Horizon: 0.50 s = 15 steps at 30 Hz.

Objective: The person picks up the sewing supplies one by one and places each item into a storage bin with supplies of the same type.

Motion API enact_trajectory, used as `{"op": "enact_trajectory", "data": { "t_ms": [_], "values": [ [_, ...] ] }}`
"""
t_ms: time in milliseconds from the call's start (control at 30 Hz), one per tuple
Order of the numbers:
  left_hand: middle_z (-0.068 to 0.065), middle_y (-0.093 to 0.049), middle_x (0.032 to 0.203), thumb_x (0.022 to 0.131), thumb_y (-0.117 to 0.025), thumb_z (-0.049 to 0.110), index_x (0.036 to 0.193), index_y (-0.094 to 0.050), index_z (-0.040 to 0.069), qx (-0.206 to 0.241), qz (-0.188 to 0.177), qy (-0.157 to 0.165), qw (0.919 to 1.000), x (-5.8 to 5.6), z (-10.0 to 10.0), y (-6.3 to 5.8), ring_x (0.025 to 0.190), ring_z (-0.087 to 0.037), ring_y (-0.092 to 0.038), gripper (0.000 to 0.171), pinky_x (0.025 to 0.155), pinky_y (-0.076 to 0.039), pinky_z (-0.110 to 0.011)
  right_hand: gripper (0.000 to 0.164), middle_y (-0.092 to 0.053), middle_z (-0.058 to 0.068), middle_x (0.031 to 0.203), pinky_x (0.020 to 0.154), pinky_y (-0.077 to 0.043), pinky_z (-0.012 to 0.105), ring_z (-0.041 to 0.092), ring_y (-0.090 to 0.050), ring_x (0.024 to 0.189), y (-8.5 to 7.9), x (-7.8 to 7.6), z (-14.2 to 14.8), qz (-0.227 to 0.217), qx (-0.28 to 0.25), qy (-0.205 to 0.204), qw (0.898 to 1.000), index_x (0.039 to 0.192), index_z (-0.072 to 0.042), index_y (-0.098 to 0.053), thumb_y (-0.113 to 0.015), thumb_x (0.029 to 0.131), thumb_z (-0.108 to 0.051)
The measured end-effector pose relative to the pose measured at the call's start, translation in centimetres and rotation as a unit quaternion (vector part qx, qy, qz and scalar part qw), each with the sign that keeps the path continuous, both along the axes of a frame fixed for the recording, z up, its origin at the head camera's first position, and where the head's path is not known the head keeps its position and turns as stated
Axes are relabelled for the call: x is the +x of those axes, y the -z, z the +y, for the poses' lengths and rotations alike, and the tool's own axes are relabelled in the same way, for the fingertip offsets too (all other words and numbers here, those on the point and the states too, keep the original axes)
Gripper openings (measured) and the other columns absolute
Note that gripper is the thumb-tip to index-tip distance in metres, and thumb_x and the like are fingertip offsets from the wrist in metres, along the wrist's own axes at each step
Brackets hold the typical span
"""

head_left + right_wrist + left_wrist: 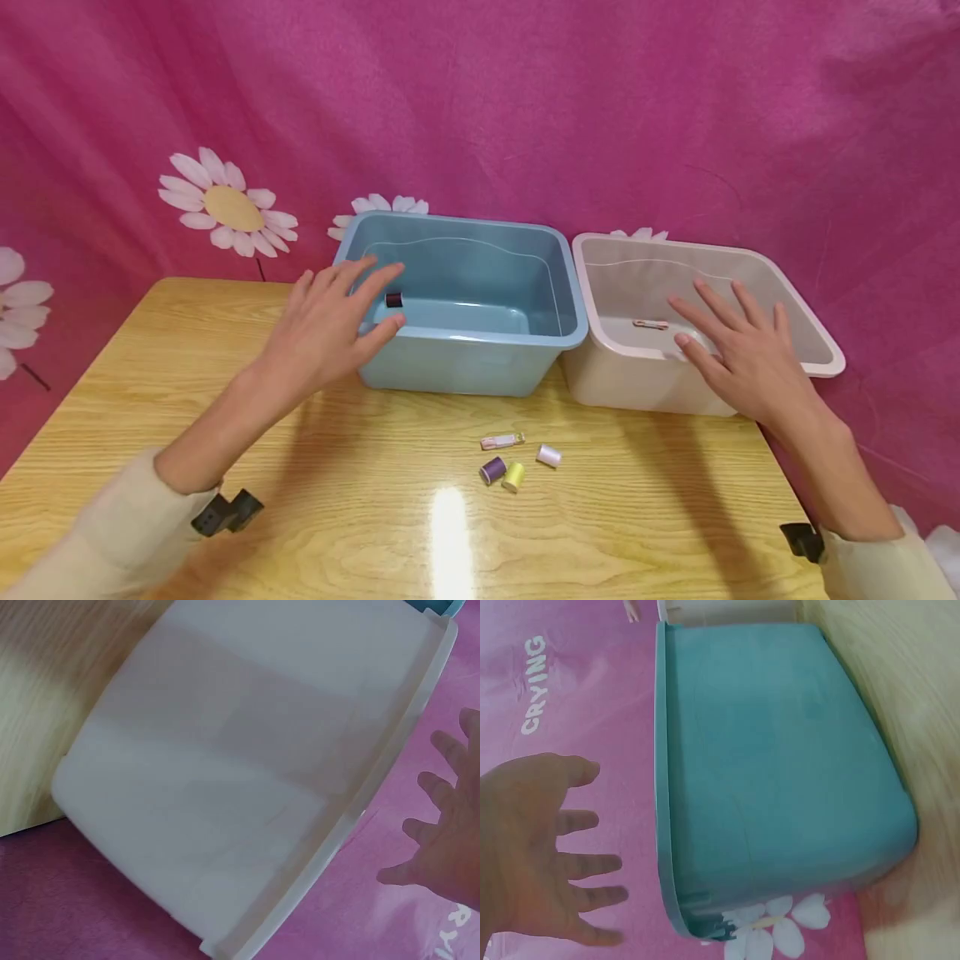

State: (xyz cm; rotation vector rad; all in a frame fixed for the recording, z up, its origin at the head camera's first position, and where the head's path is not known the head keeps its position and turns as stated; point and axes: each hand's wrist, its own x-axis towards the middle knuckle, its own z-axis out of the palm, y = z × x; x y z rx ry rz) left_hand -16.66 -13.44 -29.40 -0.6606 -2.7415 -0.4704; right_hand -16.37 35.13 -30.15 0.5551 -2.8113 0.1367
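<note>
My left hand [322, 321], fingers spread and holding nothing, hovers over the near left corner of the blue bin [457, 367]. Inside that bin lies a dark thread spool [393, 300]. Over the front rim of the pale bin [652, 383] my right hand [750, 354] is likewise spread and bare. A small nail clipper [650, 324] rests on the pale bin's floor. On the table in front of the bins are another nail clipper [501, 442], a purple spool [492, 471], a yellow spool [513, 477] and a white spool [549, 455].
The two bins stand side by side at the back of the wooden table [360, 517], their rims close together. Behind them hangs a pink curtain [480, 108] with daisies. The table's right edge runs just past the pale bin.
</note>
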Motion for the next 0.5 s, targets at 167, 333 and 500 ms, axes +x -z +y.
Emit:
{"op": "enact_trajectory", "data": {
  "t_ms": [167, 333, 500],
  "values": [
    [-0.016, -0.057, 0.135, 0.093, -0.071, 0.029, 0.14, -0.056, 0.009, 0.061, 0.032, 0.034, 0.997, 0.5, 0.4, 0.5, 0.123, -0.036, -0.053, 0.053, 0.094, -0.046, -0.059, 0.049, -0.027, 0.011, 0.162, 0.105, 0.003, 0.077, 0.043, -0.007, 0.149, 0.6, 0.4, 0.9, -0.009, -0.008, 0.009, 1.0, 0.153, -0.025, -0.043, -0.049, 0.105, -0.035],
    [-0.013, -0.062, 0.128, 0.09, -0.076, 0.025, 0.134, -0.061, 0.007, 0.086, 0.06, 0.053, 0.9931, 1.1, 0.9, 0.7, 0.116, -0.032, -0.058, 0.049, 0.089, -0.051, -0.053, 0.049, -0.026, 0.011, 0.162, 0.105, 0.004, 0.077, 0.043, -0.006, 0.149, 1.1, 0.8, 1.6, -0.015, -0.016, 0.011, 1.0, 0.154, -0.026, -0.041, -0.046, 0.106, -0.036],
    [-0.013, -0.064, 0.125, 0.088, -0.078, 0.023, 0.132, -0.062, 0.007, 0.099, 0.071, 0.064, 0.9905, 1.8, 1.2, 1.0, 0.112, -0.032, -0.06, 0.049, 0.086, -0.053, -0.051, 0.049, -0.027, 0.013, 0.161, 0.104, 0.004, 0.078, 0.043, -0.007, 0.149, 1.4, 1.2, 2.3, -0.023, -0.021, 0.019, 0.999, 0.154, -0.026, -0.041, -0.046, 0.106, -0.036]
  ]
}}
